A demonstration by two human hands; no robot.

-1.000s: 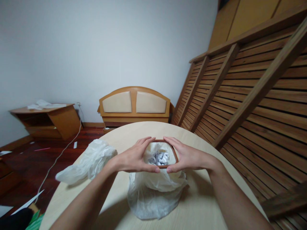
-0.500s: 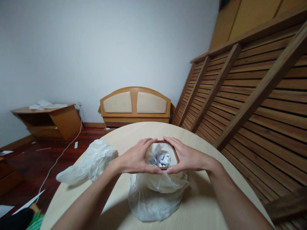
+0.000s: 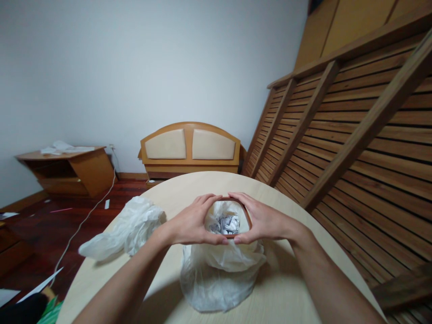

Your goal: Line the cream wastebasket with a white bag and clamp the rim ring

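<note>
A brown rounded rim (image 3: 249, 215) frames the mouth of a white plastic bag (image 3: 219, 283) on the round table. My left hand (image 3: 191, 221) curls around the rim's left side, thumb at the near edge and fingers at the far edge. On the opposite side, my right hand (image 3: 262, 220) grips it the same way, the two thumbs almost meeting in front. Through the opening I see crumpled grey-white paper (image 3: 230, 224) inside the bag. The bag's loose skirt hangs over the near side and spreads on the tabletop; whatever container stands under it is hidden.
Another crumpled white plastic bag (image 3: 135, 227) lies on the table's (image 3: 202, 182) left side. Beyond stand a headboard (image 3: 189, 163) and a low wooden cabinet (image 3: 91, 173). A slatted wooden frame (image 3: 330, 135) leans along the right. A cable (image 3: 81, 227) and paper scraps lie on the floor.
</note>
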